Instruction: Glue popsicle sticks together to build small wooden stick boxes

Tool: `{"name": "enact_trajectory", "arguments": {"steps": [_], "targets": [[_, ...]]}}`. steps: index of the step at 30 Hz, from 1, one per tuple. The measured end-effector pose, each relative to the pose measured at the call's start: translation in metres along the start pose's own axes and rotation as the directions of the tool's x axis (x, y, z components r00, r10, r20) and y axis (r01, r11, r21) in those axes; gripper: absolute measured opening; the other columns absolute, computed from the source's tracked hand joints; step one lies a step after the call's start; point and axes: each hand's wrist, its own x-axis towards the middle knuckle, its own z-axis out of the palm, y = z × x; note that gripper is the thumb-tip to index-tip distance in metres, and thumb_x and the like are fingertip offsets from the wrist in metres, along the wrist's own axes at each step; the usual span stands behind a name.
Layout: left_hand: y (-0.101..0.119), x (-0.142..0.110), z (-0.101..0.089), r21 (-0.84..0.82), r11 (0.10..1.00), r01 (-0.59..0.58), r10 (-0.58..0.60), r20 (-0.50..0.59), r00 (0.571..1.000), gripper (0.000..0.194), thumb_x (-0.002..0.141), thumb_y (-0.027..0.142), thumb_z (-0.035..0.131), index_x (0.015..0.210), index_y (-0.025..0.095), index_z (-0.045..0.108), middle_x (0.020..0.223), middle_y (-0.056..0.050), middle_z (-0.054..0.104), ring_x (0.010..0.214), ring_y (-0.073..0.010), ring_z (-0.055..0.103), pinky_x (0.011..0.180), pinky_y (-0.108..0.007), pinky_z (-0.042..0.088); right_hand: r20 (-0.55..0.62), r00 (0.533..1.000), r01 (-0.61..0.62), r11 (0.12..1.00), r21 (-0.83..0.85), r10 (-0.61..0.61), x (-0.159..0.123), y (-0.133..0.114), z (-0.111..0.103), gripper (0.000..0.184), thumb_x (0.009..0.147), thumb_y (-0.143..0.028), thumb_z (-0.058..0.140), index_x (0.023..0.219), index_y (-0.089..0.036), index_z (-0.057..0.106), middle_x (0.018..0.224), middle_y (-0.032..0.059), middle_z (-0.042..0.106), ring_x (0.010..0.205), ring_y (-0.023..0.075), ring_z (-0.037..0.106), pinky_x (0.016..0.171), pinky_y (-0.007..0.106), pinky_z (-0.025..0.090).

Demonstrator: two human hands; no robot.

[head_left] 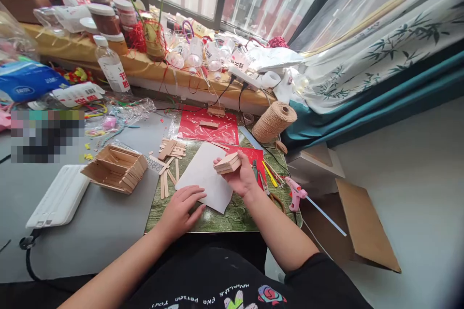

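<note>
My right hand (pixel 244 178) is closed around a small flat block of layered craft sticks (pixel 227 163), held above a white sheet of paper (pixel 205 169). Fingers stretched, my left hand (pixel 184 206) lies flat at the near left edge of that sheet and holds nothing. Just left of the paper are loose craft sticks (pixel 164 186) and a small pile of short stick pieces (pixel 173 148). A box built of craft sticks (pixel 116 166), with a divider inside, stands farther left on the grey table.
A pink glue gun (pixel 296 194) with a long glue stick lies at the right table edge, near pliers (pixel 277 200). Behind are a twine spool (pixel 274 121) and a red sheet (pixel 188 125). A white power bank-like case (pixel 60 195) sits left. Bottles and jars crowd the sill.
</note>
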Motion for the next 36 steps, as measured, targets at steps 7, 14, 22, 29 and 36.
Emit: {"name": "enact_trajectory", "arguments": {"steps": [7, 14, 22, 29, 36], "targets": [[0.039, 0.054, -0.004, 0.008, 0.998, 0.069, -0.065, -0.222, 0.973, 0.068, 0.088, 0.039, 0.082, 0.148, 0.026, 0.051, 0.138, -0.013, 0.066, 0.131, -0.0314, 0.061, 0.113, -0.05, 0.05, -0.013, 0.998, -0.054, 0.993, 0.108, 0.056, -0.026, 0.029, 0.007, 0.033, 0.095, -0.052, 0.068, 0.102, -0.02, 0.062, 0.09, 0.0073, 0.076, 0.088, 0.0241, 0.077, 0.077, 0.035, 0.063], [0.043, 0.071, 0.002, -0.157, 0.98, 0.125, -0.154, -0.19, 0.97, 0.038, 0.091, 0.032, 0.076, 0.128, 0.027, 0.067, 0.119, -0.008, 0.073, 0.111, -0.0265, 0.069, 0.101, -0.045, 0.055, 0.053, 0.994, 0.089, 0.984, 0.154, -0.098, -0.042, 0.053, 0.004, 0.035, 0.09, -0.05, 0.078, 0.106, -0.021, 0.067, 0.096, 0.0025, 0.076, 0.09, 0.0207, 0.073, 0.086, 0.034, 0.062], [0.016, 0.081, 0.004, -0.714, 0.621, 0.324, -0.612, -0.183, 0.77, 0.045, 0.088, 0.052, 0.077, 0.116, 0.019, 0.067, 0.111, -0.011, 0.076, 0.1, -0.0241, 0.073, 0.089, -0.039, 0.058, -0.057, 0.92, 0.369, 0.907, -0.202, -0.387, -0.033, 0.059, -0.037, 0.058, 0.079, -0.044, 0.086, 0.125, -0.026, 0.056, 0.112, 0.0027, 0.069, 0.104, 0.0181, 0.071, 0.099, 0.036, 0.06], [-0.014, 0.077, 0.002, -0.634, 0.694, 0.341, -0.623, -0.291, 0.726, 0.054, 0.081, 0.047, 0.084, 0.122, 0.021, 0.06, 0.117, -0.012, 0.069, 0.102, -0.0225, 0.07, 0.082, -0.034, 0.059, -0.031, 0.873, 0.449, 0.827, -0.339, -0.487, -0.027, 0.057, -0.06, 0.045, 0.081, -0.038, 0.079, 0.119, -0.025, 0.058, 0.118, 0.0039, 0.067, 0.106, 0.0172, 0.068, 0.1, 0.037, 0.058], [-0.018, 0.069, 0.013, -0.491, 0.808, 0.325, -0.532, -0.373, 0.76, 0.061, 0.079, 0.042, 0.085, 0.127, 0.024, 0.054, 0.125, -0.009, 0.059, 0.109, -0.0201, 0.067, 0.092, -0.036, 0.061, 0.463, 0.732, 0.644, 0.289, -0.708, -0.5, -0.062, 0.066, -0.078, 0.036, 0.082, -0.024, 0.077, 0.117, -0.026, 0.071, 0.129, 0.01, 0.068, 0.13, 0.0311, 0.055, 0.121, 0.054, 0.036]]}}
